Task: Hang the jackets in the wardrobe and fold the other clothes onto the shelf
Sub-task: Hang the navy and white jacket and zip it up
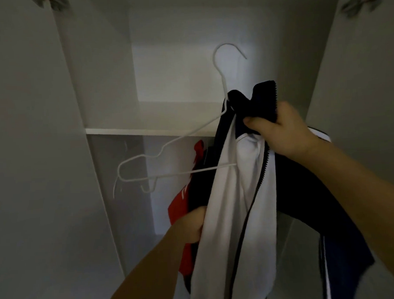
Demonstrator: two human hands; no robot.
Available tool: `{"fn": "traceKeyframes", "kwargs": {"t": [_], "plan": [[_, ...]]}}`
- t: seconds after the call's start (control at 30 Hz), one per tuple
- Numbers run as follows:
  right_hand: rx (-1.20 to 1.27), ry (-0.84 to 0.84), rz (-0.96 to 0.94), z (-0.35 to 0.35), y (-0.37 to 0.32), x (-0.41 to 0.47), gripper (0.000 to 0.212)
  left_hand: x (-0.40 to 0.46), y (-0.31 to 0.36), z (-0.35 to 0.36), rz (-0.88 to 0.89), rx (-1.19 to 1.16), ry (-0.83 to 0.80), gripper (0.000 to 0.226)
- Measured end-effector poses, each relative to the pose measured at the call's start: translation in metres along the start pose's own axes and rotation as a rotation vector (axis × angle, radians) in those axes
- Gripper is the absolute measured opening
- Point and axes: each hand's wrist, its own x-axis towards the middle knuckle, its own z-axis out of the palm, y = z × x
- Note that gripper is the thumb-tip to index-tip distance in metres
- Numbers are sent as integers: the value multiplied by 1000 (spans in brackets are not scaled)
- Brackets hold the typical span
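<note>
Jacket (234, 193) half on hanger (169, 148)

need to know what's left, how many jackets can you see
2: a navy and white jacket half on the white hanger, and a red jacket behind it. Others may be hidden.

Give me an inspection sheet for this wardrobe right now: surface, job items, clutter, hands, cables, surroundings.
Surface: white shelf inside the wardrobe, nothing seen on its visible part.
Job's things: navy and white jacket partly on a white wire hanger; the hanger's left shoulder sticks out bare and its hook is free in the air. A red garment hangs behind, below the shelf.
Clutter: nothing seen.
Hands: right hand grips the jacket's dark collar; left hand holds the jacket's white front panel lower down.
Cables: nothing seen.
Surroundings: wardrobe side panel, dim lighting, rail not visible.
</note>
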Motion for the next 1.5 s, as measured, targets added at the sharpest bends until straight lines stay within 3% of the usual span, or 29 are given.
{"fn": "traceKeyframes", "kwargs": {"t": [0.1,0.17,0.2,0.33,0.43,0.5,0.6,0.7,0.77,0.83,0.9,0.93,1.03,1.1,1.17,1.2,1.33,1.5], "plan": [[-14,18,41,-25,12,-9,43,15,-2,11,19,129,-36,13],[-112,23,69,-47,26,-18,43,18,10,-7,120,52,107,6],[-188,14,89,-57,33,-23,44,17,23,-21,181,56,227,17],[-613,-168,57,-64,56,-41,40,5,93,-68,306,268,561,17],[-792,-175,38,-38,68,-45,33,-9,136,-56,377,114,450,18],[-733,-149,111,-17,71,-44,35,-21,152,-30,387,15,349,21],[-415,-78,302,11,66,-36,39,-37,150,13,402,8,173,27],[-173,-43,398,27,53,-28,42,-51,138,35,413,414,66,39],[-91,-80,371,33,43,-25,43,-57,140,33,516,624,54,47],[31,-97,355,39,37,-23,51,-64,151,23,732,759,200,32],[176,-81,401,43,32,-22,63,-69,166,4,833,963,522,9],[241,-70,421,44,32,-21,67,-73,172,-8,802,998,589,8],[422,-49,436,52,27,-14,59,-84,170,-32,652,1036,256,24],[486,-68,436,67,23,-10,46,-91,159,-45,603,1140,200,31],[527,-94,421,91,21,-8,31,-100,147,-58,615,1168,342,12],[524,-126,400,106,22,-8,26,-105,142,-64,623,1176,435,14],[394,-377,246,171,16,-10,38,-133,115,-91,415,1011,753,17],[310,-564,18,240,-10,-9,25,-166,77,-125,226,929,980,11]]}}
